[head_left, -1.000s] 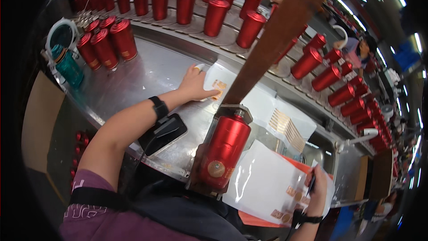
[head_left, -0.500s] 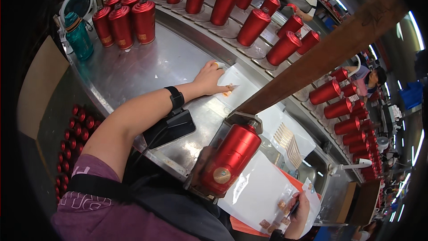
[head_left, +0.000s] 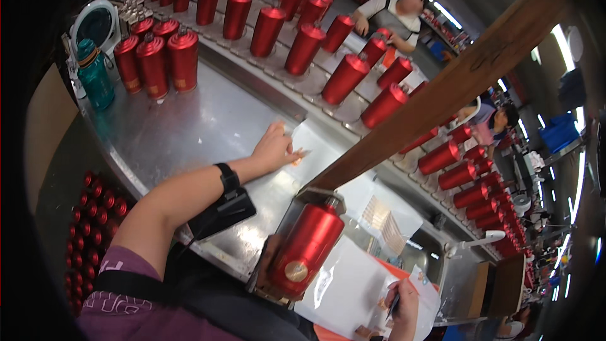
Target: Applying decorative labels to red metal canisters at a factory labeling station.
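Decal [head_left: 297, 161] at left hand [head_left: 273, 146], dark tool [head_left: 394, 304] in right hand [head_left: 407, 309]

Small orange decal sits right at the left thumb tip, by a white sheet [head_left: 320, 144]. Blurry there; can't tell if it's pinched or just pressed. Right fingers curled around the tool, over the near-right glossy sheet [head_left: 350, 273]. Red bottle [head_left: 314, 230] lies tilted between hands. Far side: conveyor [head_left: 314, 90] with upright red bottles [head_left: 305, 50].

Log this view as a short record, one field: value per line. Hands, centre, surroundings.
Left hand: at small white sheet with orange print; grip unclear
Right hand: holding slim dark tool over large white sheet
Centre: red bottle, tilted, at lower end of wooden beam
Table: metal table; black device by left forearm
Upper left: teal bottle beside red bottle cluster
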`<state>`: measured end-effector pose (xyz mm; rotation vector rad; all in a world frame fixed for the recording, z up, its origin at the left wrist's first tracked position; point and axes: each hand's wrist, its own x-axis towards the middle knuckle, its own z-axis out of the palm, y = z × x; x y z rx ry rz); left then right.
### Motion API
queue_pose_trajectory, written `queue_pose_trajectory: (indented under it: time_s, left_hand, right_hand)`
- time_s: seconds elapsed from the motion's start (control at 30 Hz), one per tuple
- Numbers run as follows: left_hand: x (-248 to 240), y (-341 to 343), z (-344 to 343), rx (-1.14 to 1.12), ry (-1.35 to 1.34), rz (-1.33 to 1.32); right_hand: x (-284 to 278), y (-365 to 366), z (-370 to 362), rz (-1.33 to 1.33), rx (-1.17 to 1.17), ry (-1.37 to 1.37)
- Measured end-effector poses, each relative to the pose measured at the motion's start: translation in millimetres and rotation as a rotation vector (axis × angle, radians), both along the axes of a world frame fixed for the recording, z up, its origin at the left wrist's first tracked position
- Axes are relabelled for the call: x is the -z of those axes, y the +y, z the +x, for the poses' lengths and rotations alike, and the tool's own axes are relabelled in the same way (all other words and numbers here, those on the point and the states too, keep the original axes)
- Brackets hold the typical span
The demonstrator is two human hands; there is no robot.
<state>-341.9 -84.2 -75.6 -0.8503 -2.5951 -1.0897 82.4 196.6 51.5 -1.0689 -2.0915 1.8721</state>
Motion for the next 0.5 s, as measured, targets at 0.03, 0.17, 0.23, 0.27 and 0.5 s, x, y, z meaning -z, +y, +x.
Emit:
queue_pose_trajectory:
  time_s: [0.03, 0.17, 0.23, 0.27, 0.5]
  left_hand:
    - [0.0, 0.5, 4.2, 0.030, -0.066, 0.018]
    - [6.6, -2.8, 3.5, 0.036, -0.124, 0.077]
    - [1.6, -2.3, 4.8, 0.005, -0.167, 0.102]
    - [-1.2, -3.1, 6.0, -0.028, -0.214, 0.122]
    - [-78.4, -40.0, 25.7, 0.293, -0.929, 0.779]
  right_hand:
    - [5.9, 4.3, 5.2, -0.007, -0.004, 0.015]
    - [6.0, -1.8, -5.1, -0.048, -0.003, 0.031]
    - [-9.3, -17.9, -19.4, -0.066, -0.019, 0.022]
    - [-15.7, -23.4, -27.5, -0.089, -0.036, 0.010]
    - [-46.8, -54.1, -74.8, -0.066, -0.132, 0.050]
